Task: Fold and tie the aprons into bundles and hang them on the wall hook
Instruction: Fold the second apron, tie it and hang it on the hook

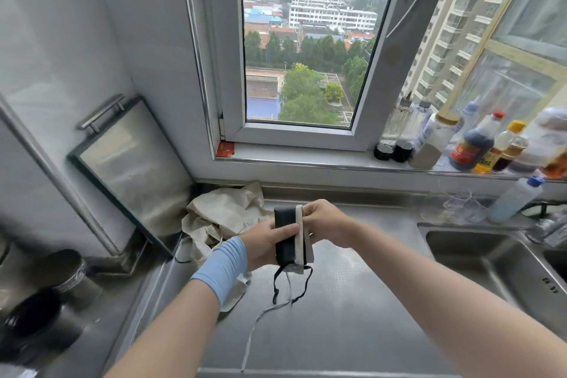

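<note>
A folded apron bundle (288, 242), black with a white layer on its right side, is held upright above the steel counter (352, 316). My left hand (264, 244) grips its left side with the thumb across the black front. My right hand (325, 224) pinches the white edge at the top right. A black strap loop (291, 288) and a white strap (260, 322) hang from the bundle's bottom down to the counter. A second, beige apron (224, 218) lies crumpled in the back left corner. No wall hook is in view.
A glass board with a metal handle (129, 169) leans on the left wall. Dark jars (55, 294) stand at the left. A sink (497, 258) is at the right, with sauce bottles (472, 144) along the sill and a glass (457, 202) beside a blue-capped bottle (515, 199).
</note>
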`<move>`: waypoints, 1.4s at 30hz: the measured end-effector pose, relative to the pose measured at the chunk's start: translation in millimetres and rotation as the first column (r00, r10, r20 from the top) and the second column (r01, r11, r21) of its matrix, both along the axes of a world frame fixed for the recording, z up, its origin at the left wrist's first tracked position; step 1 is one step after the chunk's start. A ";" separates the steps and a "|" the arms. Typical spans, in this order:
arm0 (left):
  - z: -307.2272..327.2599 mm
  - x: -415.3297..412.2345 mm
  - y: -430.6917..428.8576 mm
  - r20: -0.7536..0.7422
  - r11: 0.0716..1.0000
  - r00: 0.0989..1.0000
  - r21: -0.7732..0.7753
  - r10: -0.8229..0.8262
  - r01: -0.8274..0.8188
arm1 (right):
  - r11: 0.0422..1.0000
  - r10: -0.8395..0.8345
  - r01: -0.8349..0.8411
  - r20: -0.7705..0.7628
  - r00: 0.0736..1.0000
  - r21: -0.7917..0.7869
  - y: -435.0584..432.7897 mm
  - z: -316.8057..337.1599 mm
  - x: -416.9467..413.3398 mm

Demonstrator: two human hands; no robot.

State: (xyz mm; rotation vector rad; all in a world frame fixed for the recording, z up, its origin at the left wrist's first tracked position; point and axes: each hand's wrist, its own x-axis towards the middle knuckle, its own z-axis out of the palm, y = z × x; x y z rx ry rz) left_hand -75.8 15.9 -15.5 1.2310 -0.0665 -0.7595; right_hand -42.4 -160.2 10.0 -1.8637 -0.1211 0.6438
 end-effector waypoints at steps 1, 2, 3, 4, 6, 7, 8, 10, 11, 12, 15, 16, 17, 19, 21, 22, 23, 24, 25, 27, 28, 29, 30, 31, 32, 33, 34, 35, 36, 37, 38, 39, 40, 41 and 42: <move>1.5 1.9 -1.3 -0.004 1.000 1.000 0.005 -0.023 0.023 | 0.999 0.033 -0.033 -0.013 0.999 0.007 -2.5 5.3 3.0; 2.7 4.5 -2.6 -0.001 0.999 0.999 0.012 -0.043 0.043 | 0.998 0.061 -0.061 -0.027 0.998 0.017 -5.4 10.2 5.9; 5.1 7.0 -4.4 -0.002 0.998 0.998 0.018 -0.064 0.064 | 0.996 0.082 -0.081 -0.042 0.996 0.032 -8.0 14.9 8.4; 8.9 9.6 -6.7 -0.004 0.996 0.997 0.021 -0.082 0.082 | 0.995 0.094 -0.091 -0.056 0.994 0.046 -10.4 19.9 10.8; 15.7 15.7 -11.5 0.009 0.993 0.994 0.044 -0.111 0.111 | 0.992 0.116 -0.113 -0.068 0.991 0.056 -13.1 27.6 16.0; 18.6 20.2 -13.4 0.026 0.991 0.993 0.071 -0.115 0.113 | 0.988 0.144 -0.138 -0.082 0.986 0.069 -14.6 31.3 20.1; 20.9 24.3 -14.0 0.044 0.988 0.991 0.100 -0.123 0.118 | 0.983 0.162 -0.150 -0.115 0.980 0.103 -16.5 34.8 23.6; 25.1 29.5 -14.1 0.079 0.984 0.991 0.151 -0.111 0.098 | 0.960 0.212 -0.164 -0.204 0.956 0.228 -22.8 39.1 31.1; 27.0 31.5 -14.3 0.084 0.984 0.993 0.166 -0.085 0.070 | 0.940 0.239 -0.163 -0.236 0.942 0.299 -25.9 40.6 34.4; 29.7 33.1 -15.2 0.089 0.982 0.995 0.187 -0.051 0.033 | 0.930 0.245 -0.158 -0.239 0.940 0.332 -27.8 42.4 36.7; 39.1 37.4 -21.5 0.141 0.970 0.990 0.235 0.022 -0.055 | 0.967 0.099 -0.076 -0.082 0.992 0.244 -24.8 41.8 43.6; 41.7 38.9 -24.3 0.154 0.967 0.987 0.242 0.044 -0.081 | 0.974 0.025 -0.015 -0.038 0.999 0.225 -23.1 41.1 46.2; 43.5 40.5 -26.8 0.166 0.965 0.984 0.240 0.069 -0.108 | 0.972 -0.034 0.036 -0.013 0.999 0.234 -21.9 40.7 49.2; 43.3 44.3 -30.3 0.189 0.960 0.975 0.228 0.120 -0.162 | 0.956 -0.097 0.091 0.010 0.995 0.278 -20.5 40.6 54.5; 44.9 46.4 -33.0 0.230 0.941 0.958 0.246 0.174 -0.230 | 0.941 -0.157 0.146 0.009 0.988 0.305 -19.1 40.7 59.8; 45.3 47.6 -32.9 0.258 0.925 0.943 0.262 0.208 -0.275 | 0.931 -0.194 0.181 0.008 0.981 0.318 -17.2 40.4 61.6; 46.2 48.9 -32.5 0.284 0.909 0.927 0.267 0.243 -0.320 | 0.920 -0.227 0.213 0.004 0.974 0.329 -15.3 40.0 62.3; 47.4 50.2 -31.5 0.305 0.896 0.912 0.263 0.275 -0.358 | 0.908 -0.237 0.228 -0.017 0.971 0.351 -13.4 39.9 61.9; 48.3 52.0 -30.3 0.314 0.886 0.900 0.254 0.304 -0.387 | 0.886 -0.219 0.229 -0.071 0.973 0.404 -12.3 38.4 61.5; 50.0 56.9 -26.3 0.303 0.869 0.877 0.218 0.372 -0.444 | 0.841 -0.086 0.210 -0.261 0.962 0.498 -13.3 34.1 58.1; 50.6 59.8 -23.3 0.288 0.861 0.866 0.192 0.409 -0.470 | 0.838 0.019 0.162 -0.324 0.946 0.521 -14.2 30.0 55.6; 51.2 62.5 -19.7 0.266 0.857 0.858 0.165 0.439 -0.489 | 0.850 0.118 0.082 -0.341 0.933 0.521 -15.0 24.3 54.4; 53.0 64.6 -16.2 0.239 0.855 0.856 0.143 0.459 -0.499 | 0.872 0.197 -0.017 -0.318 0.927 0.489 -15.7 20.4 52.4; 55.2 65.4 -12.6 0.213 0.857 0.858 0.127 0.468 -0.499 | 0.888 0.252 -0.107 -0.280 0.926 0.446 -16.4 18.2 50.5; 56.3 66.4 -8.3 0.188 0.861 0.862 0.118 0.470 -0.495 | 0.898 0.287 -0.174 -0.241 0.927 0.404 -17.2 18.0 49.6; 57.2 67.7 -4.0 0.164 0.866 0.868 0.108 0.469 -0.489 | 0.905 0.306 -0.218 -0.203 0.930 0.364 -17.8 20.0 48.9; 58.3 68.3 0.4 0.140 0.870 0.872 0.096 0.470 -0.484 | 0.920 0.300 -0.241 -0.162 0.940 0.309 -18.3 23.8 48.7; 60.2 68.8 3.4 0.123 0.874 0.876 0.083 0.467 -0.478 | 0.944 0.269 -0.239 -0.113 0.956 0.229 -20.3 26.5 51.2; 61.3 69.1 6.4 0.115 0.878 0.879 0.074 0.464 -0.473 | 0.965 0.232 -0.223 -0.054 0.971 0.136 -22.6 28.1 54.6; 61.3 69.9 9.4 0.113 0.876 0.877 0.070 0.468 -0.476 | 0.977 0.203 -0.202 -0.002 0.979 0.069 -25.3 28.8 58.2; 61.5 70.8 11.3 0.111 0.868 0.868 0.068 0.484 -0.492 | 0.982 0.185 -0.186 0.031 0.982 0.039 -27.4 29.1 60.7; 60.0 72.7 13.3 0.108 0.855 0.855 0.066 0.507 -0.515 | 0.985 0.171 -0.172 0.053 0.984 0.030 -28.7 28.8 62.6; 59.1 73.4 14.5 0.105 0.842 0.843 0.069 0.527 -0.535 | 0.987 0.161 -0.162 0.076 0.984 0.015 -29.0 28.8 62.8; 57.4 73.8 16.2 0.108 0.830 0.832 0.076 0.545 -0.553 | 0.988 0.154 -0.153 0.111 0.982 -0.020 -28.6 28.7 63.1; 55.7 73.6 17.7 0.110 0.822 0.826 0.088 0.553 -0.562 | 0.986 0.162 -0.151 0.158 0.974 -0.077 -28.1 29.8 62.6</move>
